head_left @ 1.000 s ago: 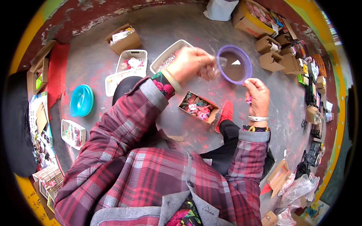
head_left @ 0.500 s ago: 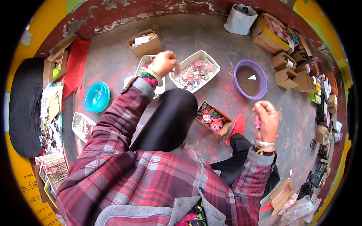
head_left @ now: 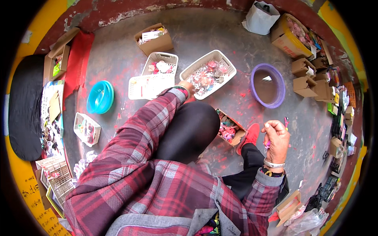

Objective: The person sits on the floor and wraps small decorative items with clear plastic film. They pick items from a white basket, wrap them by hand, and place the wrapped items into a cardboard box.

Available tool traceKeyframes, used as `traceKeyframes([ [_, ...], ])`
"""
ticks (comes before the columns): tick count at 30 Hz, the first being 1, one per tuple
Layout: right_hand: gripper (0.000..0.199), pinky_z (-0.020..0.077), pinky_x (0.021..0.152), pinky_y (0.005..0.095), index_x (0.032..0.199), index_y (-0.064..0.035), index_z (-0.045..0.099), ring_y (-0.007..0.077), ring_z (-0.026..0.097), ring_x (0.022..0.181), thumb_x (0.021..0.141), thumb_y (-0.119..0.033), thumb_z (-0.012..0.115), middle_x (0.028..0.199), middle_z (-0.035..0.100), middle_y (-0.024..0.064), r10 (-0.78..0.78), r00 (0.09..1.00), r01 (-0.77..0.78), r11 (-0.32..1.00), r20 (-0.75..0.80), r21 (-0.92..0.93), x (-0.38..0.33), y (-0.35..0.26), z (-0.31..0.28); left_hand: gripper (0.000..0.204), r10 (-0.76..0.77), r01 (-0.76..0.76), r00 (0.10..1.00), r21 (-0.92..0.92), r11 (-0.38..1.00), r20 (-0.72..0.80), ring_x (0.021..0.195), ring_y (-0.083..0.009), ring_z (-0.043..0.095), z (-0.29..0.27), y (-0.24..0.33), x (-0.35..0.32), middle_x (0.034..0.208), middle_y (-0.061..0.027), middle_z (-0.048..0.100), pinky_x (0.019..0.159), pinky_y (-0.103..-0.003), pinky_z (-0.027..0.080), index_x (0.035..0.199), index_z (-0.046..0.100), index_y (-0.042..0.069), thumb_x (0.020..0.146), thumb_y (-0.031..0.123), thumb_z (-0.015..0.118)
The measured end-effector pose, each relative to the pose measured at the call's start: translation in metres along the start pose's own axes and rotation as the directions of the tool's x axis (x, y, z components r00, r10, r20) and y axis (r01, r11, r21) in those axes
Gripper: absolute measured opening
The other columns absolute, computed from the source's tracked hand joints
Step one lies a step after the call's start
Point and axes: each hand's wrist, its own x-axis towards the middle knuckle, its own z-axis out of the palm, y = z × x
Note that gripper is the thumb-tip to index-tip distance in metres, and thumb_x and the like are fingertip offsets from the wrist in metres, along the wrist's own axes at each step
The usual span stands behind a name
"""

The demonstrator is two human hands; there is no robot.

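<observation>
My right hand [head_left: 278,138] is raised at the right, with thumb and fingertips pinched together. A small pink-purple piece [head_left: 267,144] shows under its fingers; its kind cannot be made out. A slim dark-and-pink bit [head_left: 286,122] shows just beyond the knuckles. My left hand [head_left: 189,87] is low beside my knee, at the near left edge of a white basket [head_left: 228,80] that holds small pink and clear-wrapped pieces. Its fingers are mostly hidden. An open cardboard box [head_left: 239,137] with pink and red pieces sits between my legs, partly covered by my knee.
Two more white baskets [head_left: 131,88] and a cardboard box [head_left: 157,44] stand left of the filled basket. Teal basins [head_left: 94,98] lie farther left. A purple basin [head_left: 255,88] of dark water is at the right. Boxes [head_left: 303,86] line the right wall.
My left hand has come down from above the baskets to beside my knee, and its fingers have gone out of sight. The right hand stays raised, its pinch nearly unchanged.
</observation>
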Motion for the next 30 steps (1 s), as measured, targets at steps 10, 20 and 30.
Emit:
traceKeyframes([
  [10, 0.008, 0.0283, 0.037, 0.0163, 0.083, -0.0018, 0.058, 0.0022, 0.039, 0.041, 0.083, -0.009, 0.059, 0.068, 0.058, 0.0036, 0.05, 0.997, -0.056, 0.991, -0.06, -0.119, -0.006, 0.004, -0.002, 0.014, -0.291, 0.202, 0.956, -0.782, 0.589, 0.028, 0.062, -0.0204, 0.06, -0.005, -0.069, -0.092, 0.075, -0.0116, 0.062, 0.057, -0.032, 0.051, 0.087, 0.056, 0.0, 0.08, 0.012, 0.057],
  [20, 0.007, 0.0281, 0.037, 0.0164, 0.082, -0.0024, 0.057, 0.0021, 0.039, 0.041, 0.083, -0.009, 0.06, 0.066, 0.059, 0.0032, 0.102, 0.991, -0.097, 0.993, 0.086, -0.06, 0.008, 0.012, 0.023, 0.009, -0.586, -0.082, 0.74, -0.91, 0.407, -0.329, 0.053, -0.017, 0.056, -0.058, -0.172, -0.13, 0.069, -0.0098, 0.059, 0.048, -0.029, 0.048, 0.087, 0.056, 0.001, 0.079, 0.001, 0.053],
  [30, 0.009, 0.029, 0.038, 0.0165, 0.083, -0.0029, 0.058, 0.0026, 0.04, 0.041, 0.083, -0.012, 0.06, 0.068, 0.058, 0.0023, 0.141, 0.984, -0.129, 0.985, 0.105, -0.117, 0.019, 0.017, 0.029, 0.028, -0.323, 0.26, 0.755, -0.192, 0.946, -0.57, 0.102, -0.0319, 0.054, -0.055, -0.154, -0.09, 0.102, -0.0182, 0.059, 0.087, -0.041, 0.042, 0.103, 0.059, 0.01, 0.075, 0.012, 0.059],
])
